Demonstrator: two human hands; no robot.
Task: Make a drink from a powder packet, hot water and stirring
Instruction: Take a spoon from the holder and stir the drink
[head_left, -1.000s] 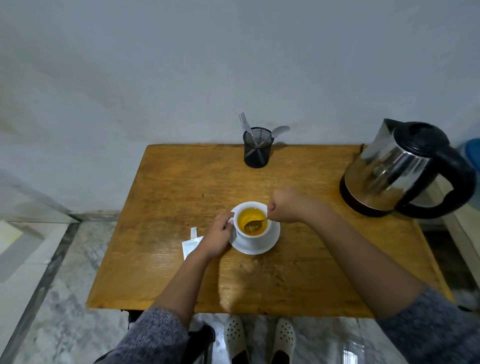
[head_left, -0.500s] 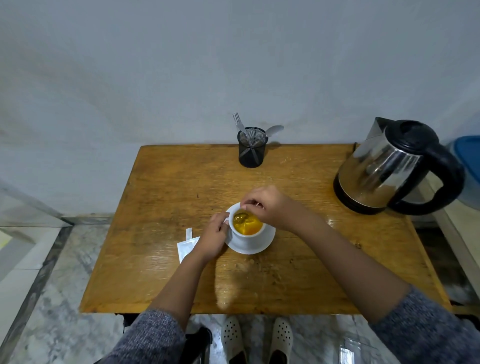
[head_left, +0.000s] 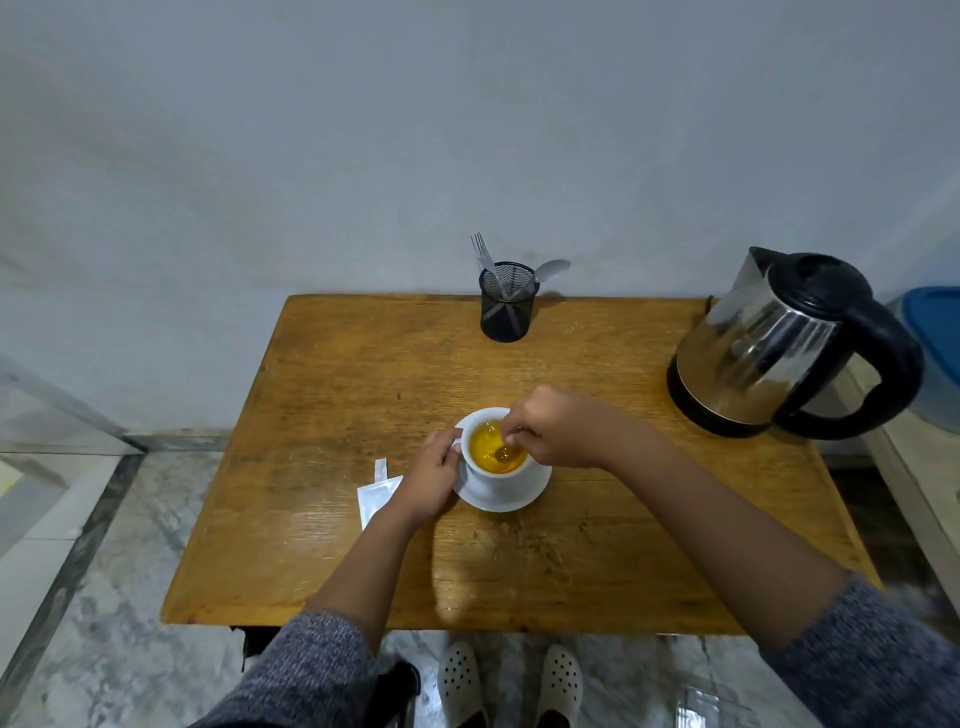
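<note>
A white cup (head_left: 492, 482) full of orange-yellow liquid stands on a white saucer (head_left: 524, 498) near the middle of the wooden table (head_left: 363, 374). My left hand (head_left: 431, 478) grips the cup's handle on its left side. My right hand (head_left: 558, 427) hovers over the cup's right rim, pinching a small metal spoon (head_left: 505, 451) whose bowl dips into the liquid. A torn white powder packet (head_left: 375, 498) and its torn-off strip (head_left: 381, 469) lie flat just left of my left hand.
A steel electric kettle (head_left: 779, 345) with a black handle stands at the table's right side. A black mesh holder (head_left: 506, 303) with a fork and a spoon sits at the back edge by the wall. A blue-lidded bin (head_left: 935, 332) is at far right.
My right hand has moved the spoon around inside the cup, from the right rim to the far left and back toward the right. My left hand has stayed on the handle.
</note>
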